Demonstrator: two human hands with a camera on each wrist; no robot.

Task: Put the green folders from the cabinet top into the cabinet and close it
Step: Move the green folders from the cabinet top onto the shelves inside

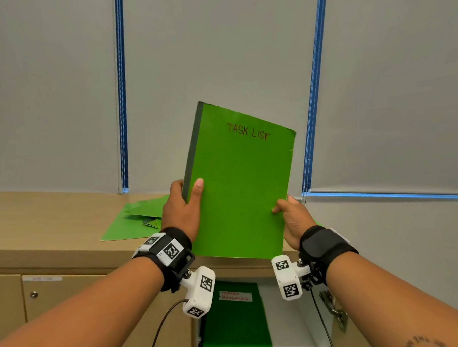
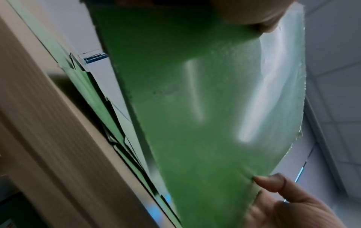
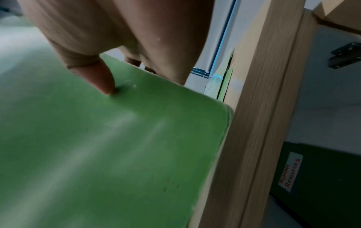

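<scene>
A green folder [image 1: 239, 187] marked "TASK LIST" stands upright in the air above the cabinet top [image 1: 50, 218]. My left hand [image 1: 182, 205] grips its spine edge, thumb on the front cover. My right hand [image 1: 290, 218] pinches the opposite edge, thumb pressing the cover [image 3: 105, 83]. The cover fills the left wrist view [image 2: 205, 108], with the right hand's thumb [image 2: 269, 182] at its far edge. More green folders [image 1: 134, 221] lie loosely piled on the cabinet top behind my left hand. Below, another green folder [image 1: 232, 320] labelled "Human Resources" lies inside the open cabinet.
The wooden cabinet runs along a grey wall with blue-edged roller blinds [image 1: 121, 90]. A shut door with a lock [image 1: 33, 294] is at lower left. The open door's hinge [image 1: 334, 309] shows at lower right. The cabinet's front edge [image 3: 254, 123] is close beside the held folder.
</scene>
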